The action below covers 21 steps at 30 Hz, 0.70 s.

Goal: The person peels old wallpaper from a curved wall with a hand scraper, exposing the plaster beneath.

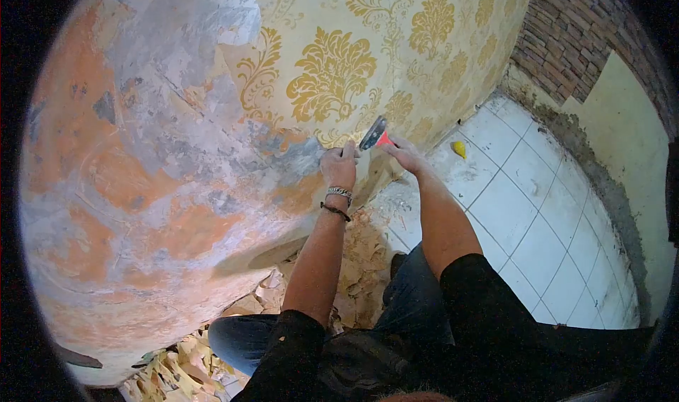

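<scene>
My right hand [404, 156] grips a scraper [376, 134] with a red handle and a wide dark blade. The blade is close to the lower torn edge of the patterned wallpaper [332, 76], cream with gold damask motifs. Just left of the blade, my left hand [339, 165] is closed at that same edge, its fingertips pinching the paper; the exact grip is partly hidden. A bracelet and a dark cord circle the left wrist. Left of the hands, the bare wall [163, 147] shows patchy grey and orange plaster.
Torn wallpaper scraps [364, 260] litter the floor by my legs, with more scraps [180, 374] at lower left. White floor tiles [516, 204] extend to the right, where a small yellow object [459, 149] lies. Brick-patterned wall covering [580, 34] is at upper right.
</scene>
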Motion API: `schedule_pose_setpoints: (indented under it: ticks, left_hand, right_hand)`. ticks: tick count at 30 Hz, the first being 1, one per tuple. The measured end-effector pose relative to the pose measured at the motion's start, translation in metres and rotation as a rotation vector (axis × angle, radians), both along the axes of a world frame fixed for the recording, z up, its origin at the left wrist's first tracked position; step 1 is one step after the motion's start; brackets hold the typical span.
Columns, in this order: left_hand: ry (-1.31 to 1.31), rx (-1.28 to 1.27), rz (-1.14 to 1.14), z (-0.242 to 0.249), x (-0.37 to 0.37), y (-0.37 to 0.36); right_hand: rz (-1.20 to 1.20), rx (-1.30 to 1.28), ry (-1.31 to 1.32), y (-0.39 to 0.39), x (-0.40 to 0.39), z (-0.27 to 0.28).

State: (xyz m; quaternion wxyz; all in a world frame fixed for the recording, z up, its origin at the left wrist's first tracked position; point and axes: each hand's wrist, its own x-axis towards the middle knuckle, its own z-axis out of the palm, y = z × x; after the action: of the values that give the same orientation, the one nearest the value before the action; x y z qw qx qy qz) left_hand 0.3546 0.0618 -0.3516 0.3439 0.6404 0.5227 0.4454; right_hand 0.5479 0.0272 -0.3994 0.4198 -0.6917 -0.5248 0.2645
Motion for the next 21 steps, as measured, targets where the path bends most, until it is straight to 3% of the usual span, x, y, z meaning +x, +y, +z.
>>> schedule_pose_setpoints:
  ticks: [5,6,8,9,11,18,21]
  left_hand:
    - [0.088,0.047,-0.030,0.003,-0.003,-0.001]
    - [0.069,0.069,-0.023,-0.001,-0.002,0.001]
    - [0.052,0.085,-0.019,-0.005,-0.002,0.000]
    - [0.050,0.069,-0.037,-0.002,-0.003,-0.001]
    - [0.044,0.059,-0.053,0.001,-0.004,-0.001]
    - [0.065,0.068,-0.054,-0.001,-0.005,0.001]
    - [0.073,0.081,-0.037,-0.006,-0.003,0.001]
  right_hand:
    - [0.308,-0.028,0.131,0.027,0.010,-0.042]
    - [0.305,-0.030,0.131,0.024,0.012,-0.041]
    - [0.219,-0.253,0.410,-0.002,-0.002,0.004]
    - [0.216,-0.251,0.409,-0.003,-0.003,0.003]
    - [0.196,-0.221,0.647,0.000,-0.004,-0.005]
    - [0.200,-0.175,0.659,0.012,0.001,-0.012]
    - [0.200,-0.149,0.527,0.013,0.000,-0.004]
